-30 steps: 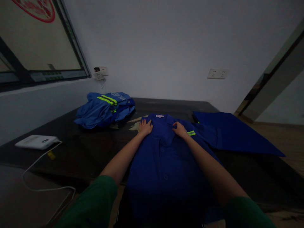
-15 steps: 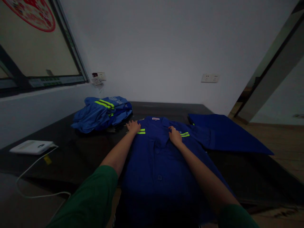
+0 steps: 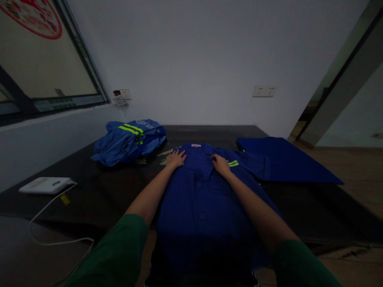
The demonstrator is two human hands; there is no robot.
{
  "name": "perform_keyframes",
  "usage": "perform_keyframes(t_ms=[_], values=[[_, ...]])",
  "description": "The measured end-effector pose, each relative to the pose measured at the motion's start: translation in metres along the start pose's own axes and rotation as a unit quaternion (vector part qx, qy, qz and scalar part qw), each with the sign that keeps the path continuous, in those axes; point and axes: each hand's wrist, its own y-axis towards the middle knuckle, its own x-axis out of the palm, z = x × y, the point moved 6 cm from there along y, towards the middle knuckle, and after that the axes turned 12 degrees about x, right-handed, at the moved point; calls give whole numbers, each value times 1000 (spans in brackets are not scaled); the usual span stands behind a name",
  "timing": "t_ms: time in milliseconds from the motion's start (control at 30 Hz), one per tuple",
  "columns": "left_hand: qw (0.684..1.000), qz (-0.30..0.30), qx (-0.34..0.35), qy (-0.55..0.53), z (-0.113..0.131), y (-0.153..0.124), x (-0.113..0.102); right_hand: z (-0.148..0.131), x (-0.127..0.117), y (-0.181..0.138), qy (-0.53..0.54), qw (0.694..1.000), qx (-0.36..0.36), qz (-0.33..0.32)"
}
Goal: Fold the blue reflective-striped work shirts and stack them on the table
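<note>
A dark blue work shirt (image 3: 206, 199) with buttons lies face up on the dark table (image 3: 113, 187), collar away from me. My left hand (image 3: 176, 158) lies flat with fingers spread on the shirt's left shoulder. My right hand (image 3: 221, 164) rests palm down on the right side of the collar, beside a yellow-green reflective stripe (image 3: 233, 163). Neither hand holds anything. The shirt's right sleeve (image 3: 281, 161) stretches out over the table to the right.
A crumpled pile of lighter blue garments (image 3: 128, 139) with reflective stripes sits at the back left. A white flat device (image 3: 46, 185) with a white cable (image 3: 54, 223) lies at the left edge. Wall sockets (image 3: 263, 91) are behind; wooden floor (image 3: 359, 175) lies to the right.
My left hand moved back from the outer left shoulder toward the collar, covering the left reflective stripe. The right hand stayed by the collar. The view shifted slightly.
</note>
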Motion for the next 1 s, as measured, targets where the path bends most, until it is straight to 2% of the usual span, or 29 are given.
perform_keyframes(t_ms=[133, 233, 300, 333, 400, 467, 533, 667, 733, 800, 867, 933, 1000], values=[[997, 44, -51, 28, -18, -8, -31, -1, -10, -3, 2, 1000, -3, 12], [997, 58, -13, 39, -6, -22, -43, -11, -27, -16, 5, 997, -33, 74], [998, 42, 38, 34, 11, -38, -40, -26, -34, -35, 4, 990, -98, 97], [997, 31, 65, 27, 20, -47, -36, -35, -33, -47, 1, 987, -137, 82], [994, 9, 108, 12, 33, -67, -26, -53, -22, -71, -15, 979, -201, 11], [992, -8, 122, 4, 39, -84, -16, -65, -8, -91, -49, 972, -225, -51], [993, -19, 118, 5, 40, -95, -9, -72, 1, -102, -84, 972, -210, -66], [994, -25, 109, 12, 42, -103, -9, -77, 4, -106, -104, 978, -177, -18], [994, 17, 104, 22, 46, -106, -19, -75, 4, -102, -83, 982, -172, -10], [988, 75, 135, 9, 55, -111, -30, -70, 7, -96, -40, 987, -154, -20], [973, 104, 197, -59, 66, -115, -36, -65, 10, -89, 10, 991, -131, -31], [950, 94, 249, -161, 73, -116, -36, -61, 15, -83, 53, 991, -117, -38], [928, 78, 270, -246, 73, -113, -34, -59, 20, -79, 87, 988, -115, -46]])
